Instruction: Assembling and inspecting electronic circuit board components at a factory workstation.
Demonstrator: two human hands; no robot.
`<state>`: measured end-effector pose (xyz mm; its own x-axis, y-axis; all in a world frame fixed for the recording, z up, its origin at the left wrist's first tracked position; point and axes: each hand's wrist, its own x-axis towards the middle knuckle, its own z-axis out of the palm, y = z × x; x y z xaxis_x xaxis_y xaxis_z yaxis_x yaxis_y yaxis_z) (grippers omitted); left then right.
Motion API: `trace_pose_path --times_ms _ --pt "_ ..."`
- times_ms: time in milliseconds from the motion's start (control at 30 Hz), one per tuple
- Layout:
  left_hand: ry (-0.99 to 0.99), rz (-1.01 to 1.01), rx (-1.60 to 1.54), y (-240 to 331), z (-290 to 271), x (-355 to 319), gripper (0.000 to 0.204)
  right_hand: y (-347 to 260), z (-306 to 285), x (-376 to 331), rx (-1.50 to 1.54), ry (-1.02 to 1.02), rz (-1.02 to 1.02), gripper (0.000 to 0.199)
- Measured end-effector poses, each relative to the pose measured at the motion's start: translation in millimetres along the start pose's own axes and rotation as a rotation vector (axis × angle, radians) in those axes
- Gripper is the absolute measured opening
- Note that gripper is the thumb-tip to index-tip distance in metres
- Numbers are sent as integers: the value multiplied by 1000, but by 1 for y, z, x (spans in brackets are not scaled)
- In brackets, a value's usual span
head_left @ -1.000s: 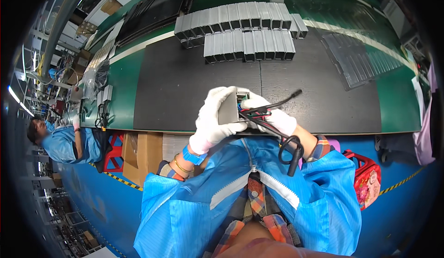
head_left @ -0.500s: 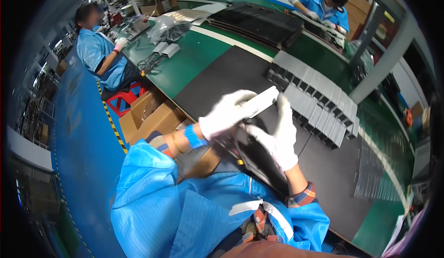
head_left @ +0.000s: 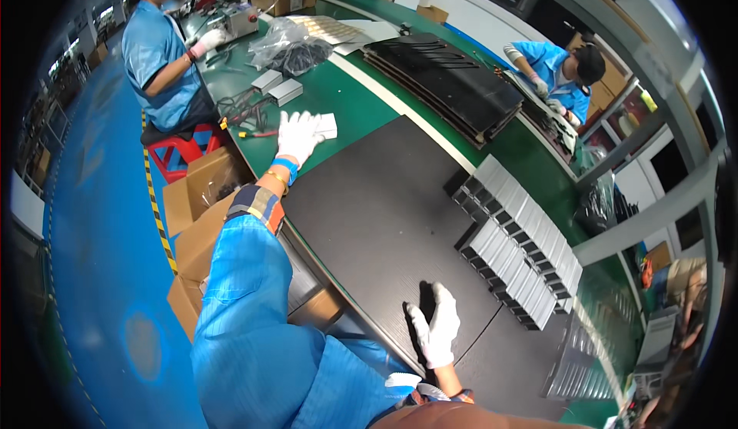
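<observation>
White box [head_left: 328, 126] sits at the green worktop [head_left: 361, 112] under the left hand [head_left: 300, 135], fingers outstretched, grip unclear; the right hand [head_left: 436, 327] is spread, empty. Nearby tangled cables [head_left: 244, 111] could snag, dragging it askew.

Three silver boxes [head_left: 287, 91]; one red stool [head_left: 174, 150]; two rows of housings [head_left: 532, 221]; two, perhaps three, co-workers [head_left: 157, 52].

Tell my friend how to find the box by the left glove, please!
Start at the long green workbench and find the big black mat on it. On the green beside the mat's left edge, a white-gloved left hand partly covers a pale rectangular box. The two similar grey boxes farther off have no hand on them; this one does.
</observation>
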<state>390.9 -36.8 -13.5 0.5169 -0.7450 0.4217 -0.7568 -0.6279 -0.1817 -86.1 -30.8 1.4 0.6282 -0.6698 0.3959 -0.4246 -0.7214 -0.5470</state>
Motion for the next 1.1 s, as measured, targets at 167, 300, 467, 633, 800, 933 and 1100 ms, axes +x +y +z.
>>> trace_pose_path --times_ms 167,300,467,633,800,933,1100 --pt "2 -312 59 -36 37 26 50 -14 5 2 -53 -70 11 49" --pt "206 -274 221 -33 61 56 37 -25 3 6 -53 -61 125 45" --pt "488 103 -511 -66 95 56 33 -9 1 -5 -110 -99 67 45" --pt "216 336 384 -125 167 62 43 9 14 -4 44 -27 -12 44" --pt "-193 224 105 -65 154 55 45 -1 -19 -40 248 37 142 39" --pt "-661 -357 -912 -91 121 63 41 -12 -80 -95 201 137 408 39" --pt "-453 343 -471 -97 81 28 41 33 -121 -186 -24 509 608 37"
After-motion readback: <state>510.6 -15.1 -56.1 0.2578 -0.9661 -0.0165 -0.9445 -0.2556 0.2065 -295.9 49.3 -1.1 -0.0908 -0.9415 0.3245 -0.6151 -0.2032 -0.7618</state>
